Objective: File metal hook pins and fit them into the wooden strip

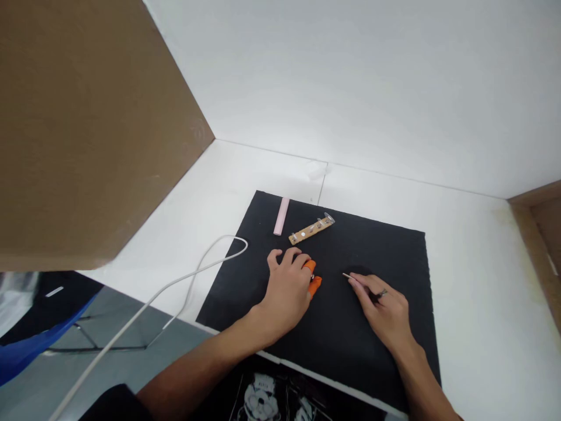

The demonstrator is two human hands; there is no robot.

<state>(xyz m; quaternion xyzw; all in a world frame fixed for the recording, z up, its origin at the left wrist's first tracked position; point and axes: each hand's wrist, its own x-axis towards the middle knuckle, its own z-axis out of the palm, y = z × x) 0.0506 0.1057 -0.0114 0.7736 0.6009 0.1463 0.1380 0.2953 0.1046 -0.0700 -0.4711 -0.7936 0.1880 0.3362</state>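
My left hand (289, 283) is over the black mat (372, 245), its fingers bent around an orange object (314, 285) that shows at its right side. Part of that object is hidden by the hand. To the right, my right hand (385, 307) pinches a thin, light stick (346, 275) between thumb and fingertips, its tip pointing left. A ring is on one finger of this hand. Beyond my left hand lies a tan strip (312, 230) carrying small clear and metallic pieces. A pink bar (281, 217) rests to the left of the strip.
A pale cable (191, 273) loops over the white table (473, 275) and onto the mat's left edge. A clear scrap (316, 170) lies near the back wall. Brown panels (96, 134) stand at the left and far right.
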